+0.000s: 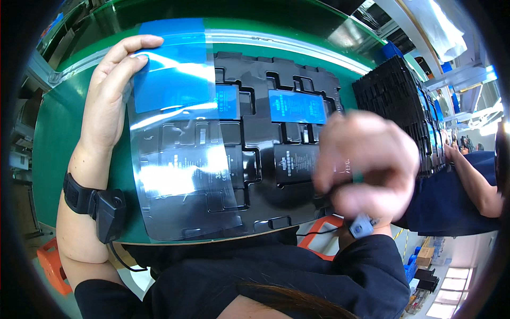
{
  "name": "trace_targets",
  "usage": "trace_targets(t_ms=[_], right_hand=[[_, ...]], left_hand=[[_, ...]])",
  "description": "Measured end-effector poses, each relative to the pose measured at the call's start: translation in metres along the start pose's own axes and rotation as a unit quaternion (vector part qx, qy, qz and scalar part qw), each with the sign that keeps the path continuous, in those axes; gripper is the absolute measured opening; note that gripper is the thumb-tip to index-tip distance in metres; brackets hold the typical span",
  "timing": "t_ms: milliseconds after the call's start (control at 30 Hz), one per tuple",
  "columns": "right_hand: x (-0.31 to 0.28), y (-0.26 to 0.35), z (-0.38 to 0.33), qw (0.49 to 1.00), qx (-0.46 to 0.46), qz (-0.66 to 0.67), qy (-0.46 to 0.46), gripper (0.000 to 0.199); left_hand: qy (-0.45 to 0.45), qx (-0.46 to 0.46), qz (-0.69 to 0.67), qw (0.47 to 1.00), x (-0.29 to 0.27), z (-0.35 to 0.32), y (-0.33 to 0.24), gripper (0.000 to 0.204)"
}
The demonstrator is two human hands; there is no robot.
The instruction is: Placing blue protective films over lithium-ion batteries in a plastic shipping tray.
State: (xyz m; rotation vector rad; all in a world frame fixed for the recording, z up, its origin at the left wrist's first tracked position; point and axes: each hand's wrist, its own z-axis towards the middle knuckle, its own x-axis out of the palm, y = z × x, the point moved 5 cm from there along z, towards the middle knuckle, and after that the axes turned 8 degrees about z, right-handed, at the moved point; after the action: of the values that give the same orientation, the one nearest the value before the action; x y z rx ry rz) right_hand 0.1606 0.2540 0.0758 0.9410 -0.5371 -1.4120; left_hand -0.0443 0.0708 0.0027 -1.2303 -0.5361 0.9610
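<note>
My left hand (112,87) pinches the upper left edge of a clear plastic sheet with a blue film strip (172,80) along its top. The sheet hangs over the left half of a black moulded tray (265,212). In the tray's pockets lie flat battery packs. One pack with a blue face (297,106) is uncovered, and below it sits a black-faced pack (294,165). Others show through the sheet. Over the tray's right side is my right hand (374,165), smeared by motion with its fingers curled. Whether it holds anything is hidden by the blur.
Beneath the tray is a green work surface (56,143), with a metal rail (265,38) along its far side. A tall stack of black trays (393,101) stands at the right. Beyond it reaches another person's arm (475,178). Orange stools (322,239) are below the table edge.
</note>
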Motion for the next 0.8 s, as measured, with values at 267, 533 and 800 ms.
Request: trace_targets(t_ms=[267,533,800], right_hand=[[0.040,0.032,0.003,0.979,-0.047,0.187,0.061,0.032],[0.053,0.011,-0.009,0.932,0.042,0.302,0.195,0.030],[0.022,0.010,-0.007,0.863,0.041,0.396,0.313,0.021]], left_hand=[[0.018,0.004,0.005,1.000,0.004,0.004,-0.002,0.026],[0.009,0.008,0.000,1.000,0.000,0.001,0.003,0.027],[0.010,0.016,0.003,1.000,0.007,0.001,-0.005,0.026]])
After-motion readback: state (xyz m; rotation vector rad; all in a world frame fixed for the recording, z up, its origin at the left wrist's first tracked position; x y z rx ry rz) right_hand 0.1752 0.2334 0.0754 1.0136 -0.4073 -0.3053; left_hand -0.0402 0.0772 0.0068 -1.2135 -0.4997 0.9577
